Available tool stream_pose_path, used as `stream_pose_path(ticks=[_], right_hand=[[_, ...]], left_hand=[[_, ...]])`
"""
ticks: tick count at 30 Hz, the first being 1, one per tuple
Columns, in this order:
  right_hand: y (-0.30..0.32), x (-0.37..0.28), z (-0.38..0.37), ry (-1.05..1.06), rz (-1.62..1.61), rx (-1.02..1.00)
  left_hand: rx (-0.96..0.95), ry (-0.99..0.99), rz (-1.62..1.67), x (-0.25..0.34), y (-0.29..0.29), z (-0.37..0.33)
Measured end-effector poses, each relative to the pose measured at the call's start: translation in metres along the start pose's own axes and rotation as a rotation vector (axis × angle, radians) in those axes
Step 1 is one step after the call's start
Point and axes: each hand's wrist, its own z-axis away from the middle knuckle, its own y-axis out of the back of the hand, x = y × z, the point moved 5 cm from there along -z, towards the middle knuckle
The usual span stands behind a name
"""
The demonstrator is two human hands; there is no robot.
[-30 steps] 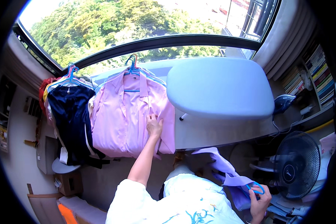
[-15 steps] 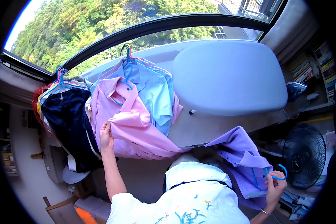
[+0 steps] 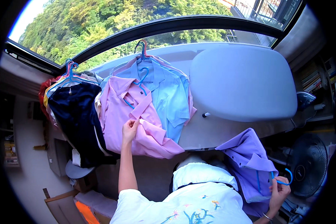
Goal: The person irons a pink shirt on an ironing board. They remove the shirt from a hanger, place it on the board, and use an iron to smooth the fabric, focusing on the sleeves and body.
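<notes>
A pink shirt on a blue hanger lies over a light blue shirt on the window-side surface. My left hand pinches the front edge of the pink shirt, below its collar. Off to the right, my right hand grips the blue hanger near its hook. From that hanger hangs a purple shirt with dark buttons, spread beside my lap. Part of the purple shirt is hidden behind my body.
Dark navy clothes on hangers lie at the left. A pale blue ironing board stands by the window, with an iron beyond its right end. A black fan stands at the right, near the purple shirt.
My left hand has moved right along the pink shirt, and the shirt's lifted fold has dropped lower. My right hand still holds the hanger with the purple shirt.
</notes>
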Motion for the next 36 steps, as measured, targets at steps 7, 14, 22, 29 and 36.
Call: stream_pose_path(ticks=[7,14,22,29,36], right_hand=[[0.008,0.0,0.01,-0.021,0.014,0.054],[0.04,0.026,0.027,-0.134,-0.106,0.182],[0.086,-0.006,0.03,-0.103,-0.284,0.473],[0.104,0.0,0.054,-0.024,-0.281,0.49],[0.126,0.004,0.081,0.176,-0.045,0.499]], left_hand=[[0.284,-0.354,-0.409,0.073,-0.031,0.027],[-0.225,-0.408,-0.143,0.138,-0.132,0.085],[-0.674,-0.644,0.181,0.241,-0.235,0.155],[-1.07,-1.328,0.182,0.35,-0.294,0.304],[-1.301,-1.678,0.154,0.349,-0.351,0.444]])
